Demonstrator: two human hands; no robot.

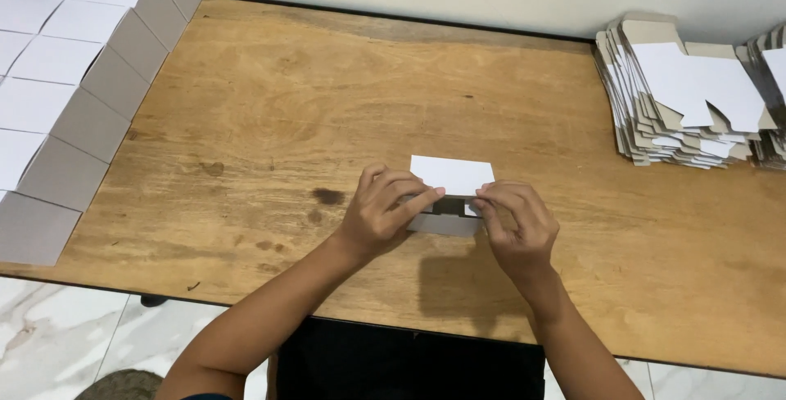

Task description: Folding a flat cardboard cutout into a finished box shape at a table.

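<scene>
A small white and grey cardboard box (452, 176) rests on the wooden table (286, 113) near its front edge. Its white lid flap stands open at the back and the grey front wall faces me. My left hand (383, 212) grips the box's left end, with the index finger laid along the top opening. My right hand (514, 224) pinches the right end, fingers curled over a side flap. The hands hide most of the box's inside.
A row of assembled white and grey boxes (65, 97) fills the table's left side. A fanned stack of flat, unfolded box blanks (679, 97) lies at the back right against the wall. White marbled floor shows below the table's front edge.
</scene>
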